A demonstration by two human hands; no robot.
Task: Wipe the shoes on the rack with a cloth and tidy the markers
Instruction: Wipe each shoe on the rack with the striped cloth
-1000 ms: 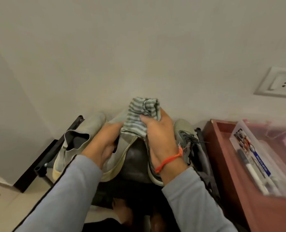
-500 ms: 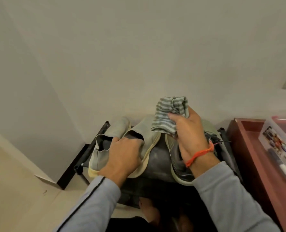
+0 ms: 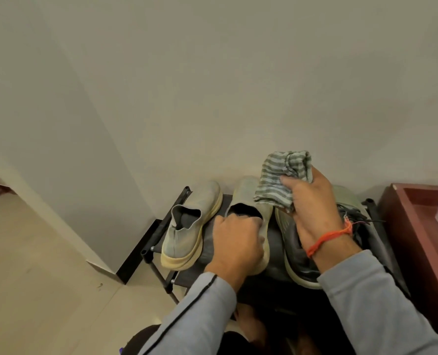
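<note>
On the rack (image 3: 161, 226), my left hand (image 3: 235, 242) grips the middle slip-on shoe (image 3: 248, 198) at its collar while my right hand (image 3: 312, 201) clutches the striped cloth (image 3: 282, 175) just above it, and a hard swipe could knock the shoe off.

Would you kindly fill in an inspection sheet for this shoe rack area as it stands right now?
Surface: dark shoe rack top shelf, holding shoes.
Job's things: two grey slip-on shoes, a laced sneaker, striped cloth; markers not seen.
Clutter: nothing seen.
Hands: left hand grips the middle slip-on's collar; right hand holds the cloth bunched above the shoes.
Cables: nothing seen.
Surroundings: plain wall, tiled floor, reddish wooden furniture at right.
</note>
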